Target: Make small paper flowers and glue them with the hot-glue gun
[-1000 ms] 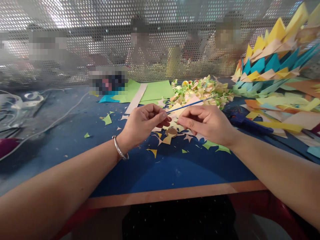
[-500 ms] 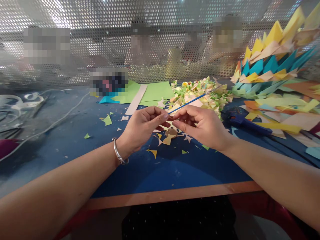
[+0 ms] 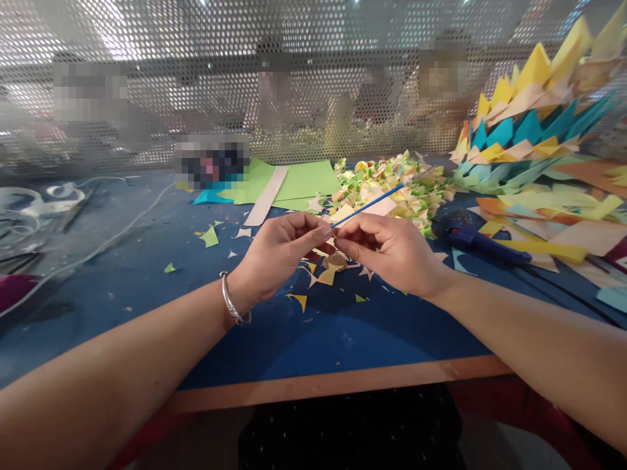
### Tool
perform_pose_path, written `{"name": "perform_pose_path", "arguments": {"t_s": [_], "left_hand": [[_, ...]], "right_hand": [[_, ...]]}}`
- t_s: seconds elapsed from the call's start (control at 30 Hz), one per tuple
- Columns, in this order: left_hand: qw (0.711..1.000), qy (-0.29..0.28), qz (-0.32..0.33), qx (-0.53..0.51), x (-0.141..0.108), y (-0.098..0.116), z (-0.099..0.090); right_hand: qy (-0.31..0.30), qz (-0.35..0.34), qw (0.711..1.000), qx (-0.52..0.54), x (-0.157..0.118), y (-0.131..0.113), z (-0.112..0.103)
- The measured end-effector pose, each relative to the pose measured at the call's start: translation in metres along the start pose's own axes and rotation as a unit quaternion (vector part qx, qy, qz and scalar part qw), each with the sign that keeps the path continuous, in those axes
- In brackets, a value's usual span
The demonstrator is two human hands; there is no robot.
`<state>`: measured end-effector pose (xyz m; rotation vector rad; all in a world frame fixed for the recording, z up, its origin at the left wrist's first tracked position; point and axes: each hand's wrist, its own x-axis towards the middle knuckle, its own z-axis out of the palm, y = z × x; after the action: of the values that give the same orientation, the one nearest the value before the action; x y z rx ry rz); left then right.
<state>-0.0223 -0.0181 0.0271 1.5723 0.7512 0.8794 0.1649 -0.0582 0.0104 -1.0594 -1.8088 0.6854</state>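
A thin blue stick [image 3: 368, 205] slants up and to the right over the paper scraps, its lower end at my fingertips. My left hand [image 3: 284, 254] pinches that lower end between thumb and fingers. My right hand [image 3: 394, 251] is closed in a pinch right beside it, fingertips almost meeting the left ones. Whatever sits between the right fingertips is too small and hidden to make out. Beneath the hands, a small round tan object [image 3: 335, 261] lies among cut paper bits. A silver bangle [image 3: 230, 300] circles my left wrist.
Behind the hands stand a heap of small paper pieces [image 3: 406, 186] and green sheets [image 3: 308, 179] with a pale strip [image 3: 267, 196]. On the right are a blue-handled glue gun [image 3: 490, 247] and a tiered folded-paper piece [image 3: 529, 124]. A white cord [image 3: 112, 238] crosses the left; a perforated screen [image 3: 313, 130] closes the back.
Both hands and the blue stick have shifted very slightly, with the right fingertips now closer to the left ones. The things on the table have stayed put.
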Motion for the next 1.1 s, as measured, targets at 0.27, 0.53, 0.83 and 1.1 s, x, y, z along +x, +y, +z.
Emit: {"name": "perform_pose_path", "arguments": {"t_s": [0.27, 0.53, 0.83, 1.1], "left_hand": [[0.989, -0.003, 0.077, 0.126, 0.003, -0.004, -0.002], [0.976, 0.018, 0.127, 0.177, 0.005, -0.008, -0.007], [0.98, -0.002, 0.125, 0.156, 0.004, -0.006, -0.007], [0.992, -0.035, 0.078, 0.091, 0.005, -0.006, -0.007]], "right_hand": [[-0.007, -0.007, 1.0, 0.014, 0.0, 0.002, 0.002], [-0.018, 0.029, 0.999, 0.027, 0.0, -0.001, 0.0], [0.022, 0.094, 0.988, 0.124, 0.004, 0.002, -0.007], [0.022, 0.115, 0.972, 0.206, 0.004, 0.001, -0.009]]}}
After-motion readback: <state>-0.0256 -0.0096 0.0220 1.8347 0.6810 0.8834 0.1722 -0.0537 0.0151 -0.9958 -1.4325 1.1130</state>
